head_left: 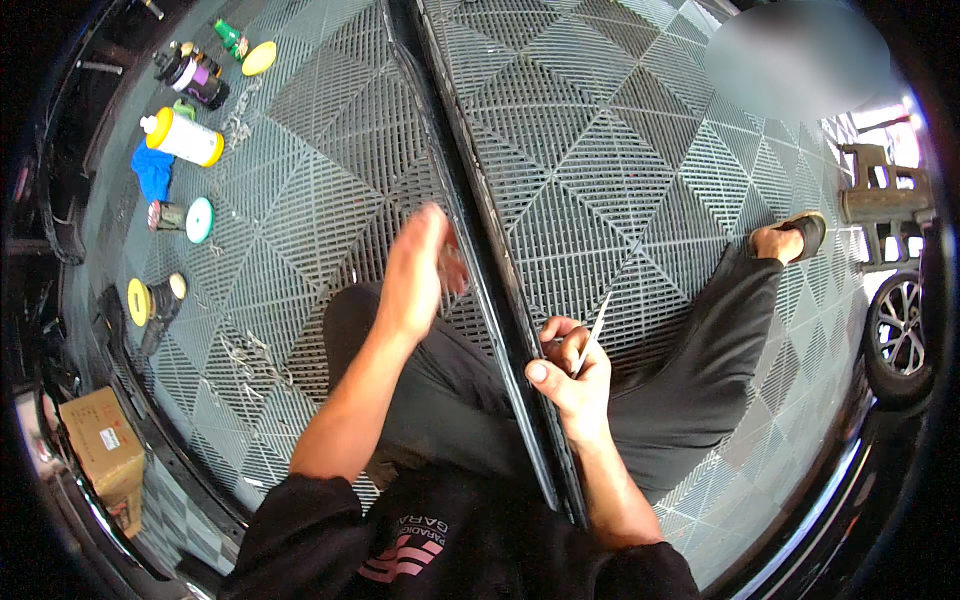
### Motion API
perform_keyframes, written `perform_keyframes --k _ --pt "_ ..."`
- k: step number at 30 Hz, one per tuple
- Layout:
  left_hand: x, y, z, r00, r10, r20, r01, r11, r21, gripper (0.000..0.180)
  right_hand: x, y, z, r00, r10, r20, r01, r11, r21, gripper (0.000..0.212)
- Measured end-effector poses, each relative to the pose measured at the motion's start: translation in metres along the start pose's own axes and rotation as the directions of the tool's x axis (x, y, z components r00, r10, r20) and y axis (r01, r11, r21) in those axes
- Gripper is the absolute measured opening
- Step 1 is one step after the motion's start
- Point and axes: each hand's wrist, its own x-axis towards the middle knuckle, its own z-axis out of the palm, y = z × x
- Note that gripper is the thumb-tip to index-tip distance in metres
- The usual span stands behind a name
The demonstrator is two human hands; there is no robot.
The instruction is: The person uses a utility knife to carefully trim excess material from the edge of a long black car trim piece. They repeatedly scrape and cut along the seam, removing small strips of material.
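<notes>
A long black channel-shaped strip (478,235) runs from the far edge down to my lap. My left hand (418,275) is beside its left edge, blurred by motion. Its fingers look stretched and apart, with nothing visible in them; whether they touch the strip I cannot tell. On the other side, my right hand (575,372) is closed around a thin pale stick (597,328), which points up and away. The right thumb lies at the strip's right edge. My crossed legs in dark trousers are under the strip.
Grey slatted tiles (330,130) cover the floor. At left stand a white-and-yellow bottle (185,138), a dark bottle (195,82), a blue cloth (152,172), round pads and a polisher-like tool (158,302). A cardboard box (103,435) is lower left; a car wheel (898,335) is at right.
</notes>
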Motion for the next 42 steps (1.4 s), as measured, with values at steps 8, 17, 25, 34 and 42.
perform_keyframes --k 8,17,25,34,42 --pt "-0.069 0.011 0.013 0.984 0.115 0.137 -0.166 0.873 0.458 0.026 -0.001 -0.001 0.003 0.999 -0.040 0.005 0.040 0.999 -0.014 0.053" --pt "-0.070 0.046 0.013 0.915 0.266 0.304 -0.400 0.490 0.775 0.015 -0.003 0.003 0.001 0.992 -0.125 0.015 0.126 0.990 -0.060 0.056" --pt "-0.072 0.029 -0.013 0.909 0.400 0.115 -0.407 0.798 0.445 0.012 0.000 0.000 0.003 0.993 -0.114 0.007 0.115 0.992 -0.044 0.054" --pt "-0.057 0.039 -0.033 0.830 0.557 -0.024 -0.505 0.770 0.389 0.005 0.002 0.003 0.001 0.993 -0.120 0.008 0.120 0.992 -0.033 0.054" --pt "-0.010 0.115 -0.061 0.721 0.653 -0.230 -0.649 0.753 0.106 0.012 0.002 0.005 -0.001 0.992 -0.125 0.021 0.127 0.990 -0.067 0.053"
